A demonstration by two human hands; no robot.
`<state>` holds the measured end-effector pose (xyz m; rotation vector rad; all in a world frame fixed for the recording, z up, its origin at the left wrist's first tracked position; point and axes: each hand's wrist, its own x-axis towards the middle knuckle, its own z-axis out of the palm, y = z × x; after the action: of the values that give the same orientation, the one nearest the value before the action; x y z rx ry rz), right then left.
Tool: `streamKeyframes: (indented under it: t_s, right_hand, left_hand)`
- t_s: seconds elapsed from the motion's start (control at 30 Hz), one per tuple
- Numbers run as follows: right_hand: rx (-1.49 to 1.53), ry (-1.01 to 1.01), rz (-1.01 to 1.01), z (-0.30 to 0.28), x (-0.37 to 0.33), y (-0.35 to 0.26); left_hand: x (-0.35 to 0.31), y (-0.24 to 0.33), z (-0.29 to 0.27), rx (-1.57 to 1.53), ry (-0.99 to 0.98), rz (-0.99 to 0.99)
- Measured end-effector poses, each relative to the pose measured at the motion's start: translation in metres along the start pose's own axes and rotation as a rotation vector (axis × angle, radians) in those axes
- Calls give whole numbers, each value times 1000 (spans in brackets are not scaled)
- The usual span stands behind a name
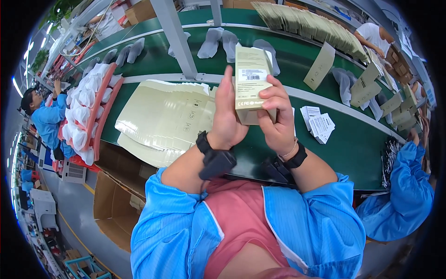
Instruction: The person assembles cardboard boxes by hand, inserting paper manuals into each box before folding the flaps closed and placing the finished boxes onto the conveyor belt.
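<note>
A pale green carton (251, 88) stands tilted between my hands above the green table, with a white barcode label (253, 74) on the face toward me. My right hand (279, 114) is closed round its right side, fingertips over the labelled face. Flat along the carton's left side lies my left hand (226, 114), its fingers stretched out; its thumb is hard to see. The carton's lower end looks open and hollow. Left of my hands, a fanned stack of flattened cartons (162, 116) covers the table. White printed label sheets (320, 126) lie to the right.
Behind a metal rail runs a green conveyor with bagged items (211, 43), upright cartons (320, 67) and a long row of flat cartons (311, 28). A metal post (174, 37) rises ahead. Red trays (100, 114) hold white-wrapped items. A co-worker's blue sleeve (395, 200) is at right.
</note>
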<state>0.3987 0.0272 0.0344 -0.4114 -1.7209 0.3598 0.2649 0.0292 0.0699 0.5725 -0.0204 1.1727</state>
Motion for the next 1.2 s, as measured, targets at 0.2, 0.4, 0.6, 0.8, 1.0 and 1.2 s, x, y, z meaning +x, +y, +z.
streamKeyframes:
  t_s: [0.2,0.4,0.6,0.8,1.0,1.2]
  right_hand:
    - [-111,-331,170,-38,-2,-2]
    - [-617,-826,642,-87,-41,19]
    - [-524,-873,643,-121,-59,45]
    - [-523,-187,322,-116,-19,13]
    - [-568,-112,4,-99,47,5]
    - [-496,-362,84,-75,59,7]
  left_hand:
    - [6,11,-54,195,132,-218]
    - [6,41,-85,601,328,-11]
    - [6,37,-84,646,321,-33]
    - [-5,24,-73,907,202,-123]
    - [-9,10,-61,1245,-53,-145]
    - [-15,11,-58,1386,-33,-56]
